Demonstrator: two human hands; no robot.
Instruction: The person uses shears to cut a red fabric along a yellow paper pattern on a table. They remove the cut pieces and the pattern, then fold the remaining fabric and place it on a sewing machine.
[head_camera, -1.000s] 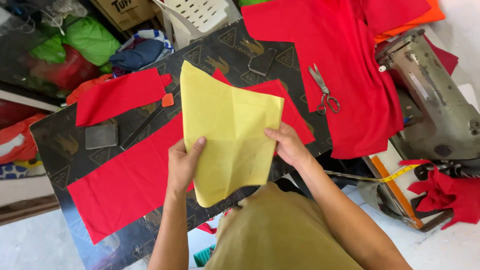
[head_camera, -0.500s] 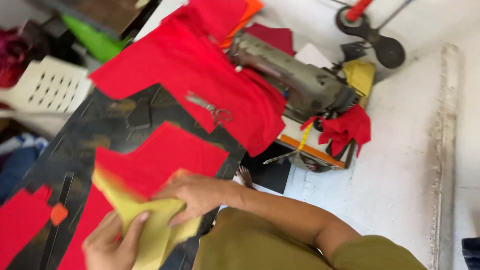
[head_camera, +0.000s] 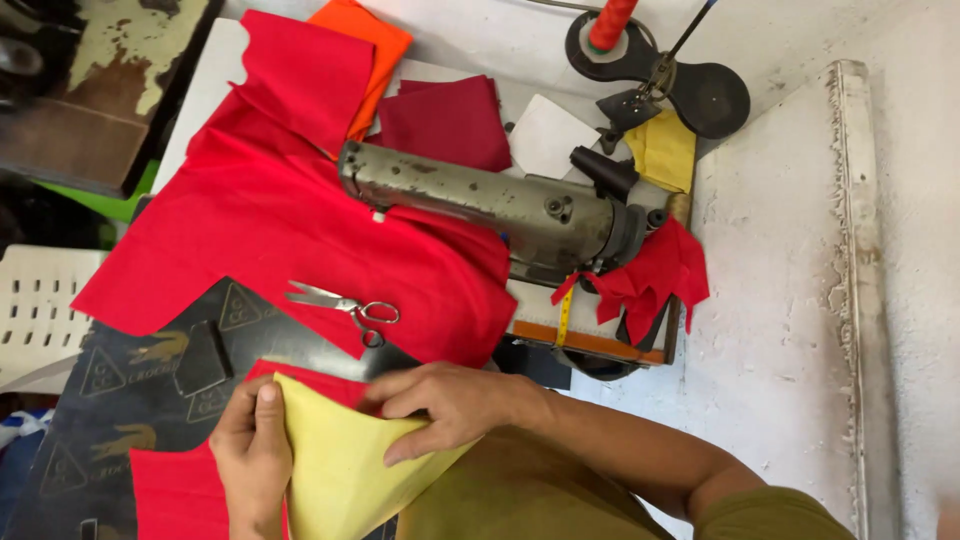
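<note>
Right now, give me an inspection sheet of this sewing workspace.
Surface: dark patterned board, partly covered in cloth.
Job's things: yellow fabric piece, lying over red fabric.
Clutter: scissors on large red cloth; orange cloth; maroon cloth.
Grippers: left hand and right hand both press on the yellow piece.
Cables: nothing seen.
Surroundings: sewing machine, red thread spool, white plastic basket.

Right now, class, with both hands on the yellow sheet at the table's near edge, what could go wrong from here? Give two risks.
1. The yellow sheet overhangs the edge of the dark table and is pinned only by the left hand and right hand; it could slip or crease.
2. The scissors lie just beyond the right hand on the red fabric; reaching forward might catch the blades or drag them along.
</note>
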